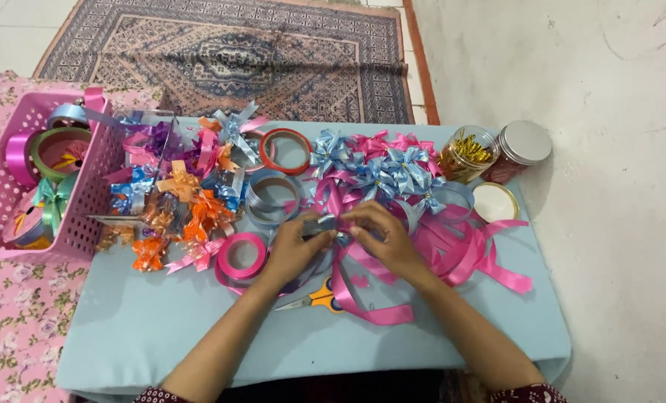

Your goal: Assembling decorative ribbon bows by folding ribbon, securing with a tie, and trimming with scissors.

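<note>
1. A patterned rug (228, 52) is seen spread on the floor beyond the work area, with bare pale floor (616, 149) to the right of it.
2. A light blue padded surface (161, 328) is laid in front of the person, and nearly everything is carried on it.
3. A pink perforated basket (87, 201) is set at the surface's left edge on a pink floral cloth (12, 321); ribbon rolls in purple, green and blue are held inside it.
4. A heap of finished bows (176, 201) in orange, blue, purple and pink is piled just right of the basket.
5. A row of blue and pink bows (378, 168) is lined up at the far middle of the surface, with loose pink ribbon (482, 254) spilled to the right of the hands.
6. Ribbon rolls are laid between the two groups: a red one (286, 151), a grey-blue one (267, 200) and a pink one (241, 256).
7. Two jars are placed at the far right corner: an open jar of gold pieces (467, 153) and a silver-lidded jar (519, 149), with a loose gold lid (495, 201) near them.
8. Yellow-handled scissors (316, 298) are left lying just below the hands.
9. A small blue bow (331, 224) is held at the middle of the surface, above the scissors: the left hand (292, 250) and right hand (385, 235) are brought together, and the fingers of both are pinched narrowly on it.
</note>
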